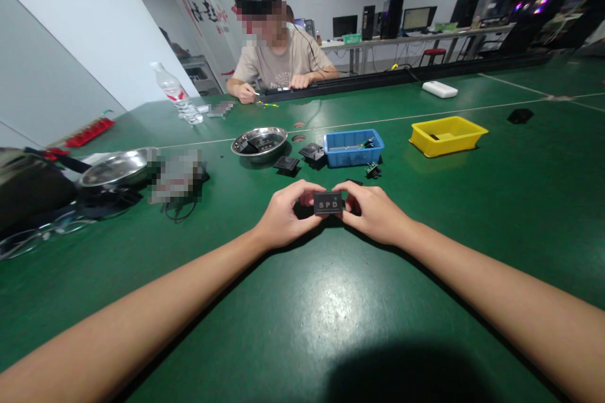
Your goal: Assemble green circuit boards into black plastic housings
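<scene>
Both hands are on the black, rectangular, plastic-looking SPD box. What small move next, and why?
I'd probably turn the black, rectangular, plastic-looking box marked SPD slowly to check its back. Its lettered front is in view while the back is hidden; the left hand and right hand pinch opposite ends, so the grip seems balanced enough for it.

The green desk (269,302) spreads before you, glossy, with thin pale lines across it. Near its middle you have a metal bowl (265,155), two black pieces (287,165), a blue tray (354,158) and a small circuit board (373,170). To your right sit a yellow tray (447,144) and, beyond it, a white box (439,89); to your left, a bottle (178,94) and glasses (46,236).
</scene>
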### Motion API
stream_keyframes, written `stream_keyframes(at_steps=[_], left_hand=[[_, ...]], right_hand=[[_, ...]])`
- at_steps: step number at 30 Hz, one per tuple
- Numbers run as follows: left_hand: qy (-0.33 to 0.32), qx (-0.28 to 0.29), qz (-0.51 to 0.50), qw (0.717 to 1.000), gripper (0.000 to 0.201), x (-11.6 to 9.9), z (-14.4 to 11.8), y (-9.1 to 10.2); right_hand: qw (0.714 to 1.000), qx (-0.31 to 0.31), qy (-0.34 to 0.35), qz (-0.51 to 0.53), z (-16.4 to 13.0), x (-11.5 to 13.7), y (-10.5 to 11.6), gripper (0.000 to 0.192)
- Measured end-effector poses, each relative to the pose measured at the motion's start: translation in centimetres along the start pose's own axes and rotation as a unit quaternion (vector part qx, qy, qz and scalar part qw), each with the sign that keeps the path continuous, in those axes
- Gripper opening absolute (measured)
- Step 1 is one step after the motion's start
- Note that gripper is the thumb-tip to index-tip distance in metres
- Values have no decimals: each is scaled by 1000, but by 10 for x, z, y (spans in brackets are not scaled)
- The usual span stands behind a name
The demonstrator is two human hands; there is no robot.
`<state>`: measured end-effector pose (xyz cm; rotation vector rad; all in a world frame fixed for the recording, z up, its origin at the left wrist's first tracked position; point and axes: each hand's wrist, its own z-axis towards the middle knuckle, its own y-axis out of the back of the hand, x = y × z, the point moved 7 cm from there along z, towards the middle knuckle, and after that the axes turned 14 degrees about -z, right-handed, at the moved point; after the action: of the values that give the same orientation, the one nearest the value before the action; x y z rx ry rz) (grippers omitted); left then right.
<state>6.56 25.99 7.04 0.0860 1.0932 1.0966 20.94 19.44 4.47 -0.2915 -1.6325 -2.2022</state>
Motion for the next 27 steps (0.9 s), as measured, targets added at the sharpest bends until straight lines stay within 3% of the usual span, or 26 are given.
stream_keyframes(at_steps=[8, 14, 27], left_hand=[[-8, 0, -6, 1000, 26, -1, 1, 0], [1, -3, -9, 1000, 27, 1, 0, 0], [-1, -1, -12, 1000, 27, 2, 0, -1]], right_hand=[[1000, -2, -2, -6, 0, 0, 0, 29], [1000, -8, -5, -25, 0, 0, 0, 6], [999, 4, 6, -53, 1, 1, -1, 9]])
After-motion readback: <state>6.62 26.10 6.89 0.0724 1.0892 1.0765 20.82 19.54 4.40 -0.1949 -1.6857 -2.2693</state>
